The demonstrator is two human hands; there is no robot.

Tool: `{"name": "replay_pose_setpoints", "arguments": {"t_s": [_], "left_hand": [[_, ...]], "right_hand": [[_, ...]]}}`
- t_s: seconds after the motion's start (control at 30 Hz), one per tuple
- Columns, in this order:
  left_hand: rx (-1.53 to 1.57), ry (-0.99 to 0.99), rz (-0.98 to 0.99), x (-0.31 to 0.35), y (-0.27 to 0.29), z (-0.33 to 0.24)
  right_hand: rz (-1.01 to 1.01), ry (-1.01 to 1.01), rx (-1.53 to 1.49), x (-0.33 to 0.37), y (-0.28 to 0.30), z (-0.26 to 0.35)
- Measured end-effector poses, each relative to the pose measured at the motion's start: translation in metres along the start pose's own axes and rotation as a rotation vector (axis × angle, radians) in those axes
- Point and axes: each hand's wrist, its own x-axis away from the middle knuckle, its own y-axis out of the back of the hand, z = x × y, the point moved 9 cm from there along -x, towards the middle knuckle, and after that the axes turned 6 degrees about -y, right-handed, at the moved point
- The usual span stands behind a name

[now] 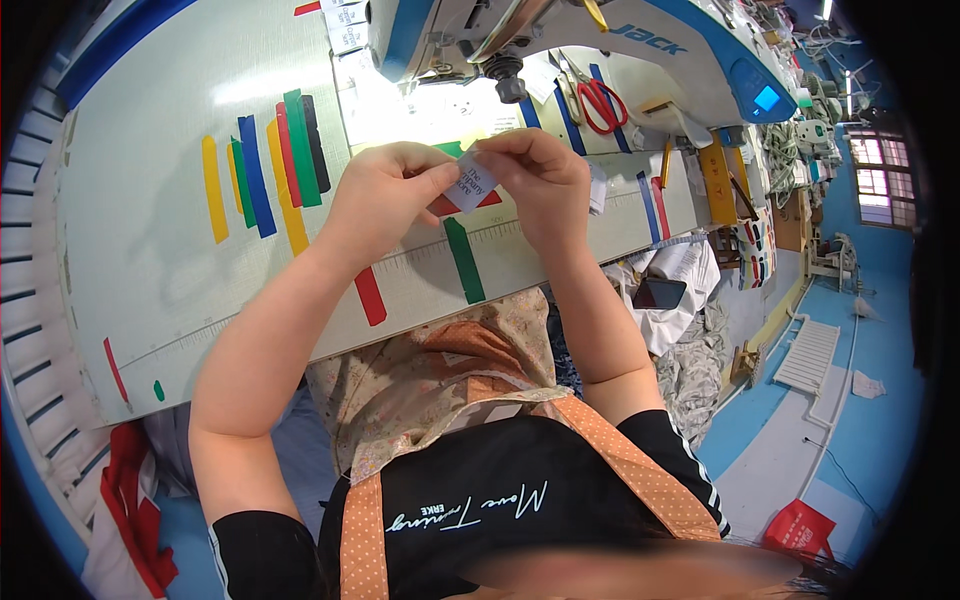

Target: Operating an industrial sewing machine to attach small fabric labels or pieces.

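A small pale label (470, 188) with dark print is held up between my two hands, above the front part of the sewing table. My left hand (400, 190) pinches its left edge between thumb and fingers. At its upper right corner, the fingers of my right hand (535, 172) are closed on it too. Behind the hands stands the head of a sewing machine (650, 45), white and blue, with its lamp lighting the work plate. Part of the table under my hands is hidden by them.
Coloured tape strips (255, 175) lie across the white table (150, 270). Red-handled scissors (602, 105) rest right of the machine's needle area. A stack of labels (346, 28) sits at the back. White cloth with a dark phone (660, 293) lies to the right, below table level.
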Motion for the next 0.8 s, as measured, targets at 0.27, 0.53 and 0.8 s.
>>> {"name": "replay_pose_setpoints", "arguments": {"t_s": [0.27, 0.53, 0.8], "left_hand": [[-0.150, -0.149, -0.082, 0.001, 0.009, -0.017], [-0.006, -0.101, -0.111, 0.003, 0.007, -0.014], [-0.044, -0.189, -0.104, 0.001, 0.006, -0.014]], "right_hand": [[0.087, -0.163, -0.072, 0.000, -0.004, -0.004], [0.030, -0.164, -0.189, 0.002, -0.006, -0.010], [0.001, -0.196, -0.146, 0.003, -0.005, -0.011]]}}
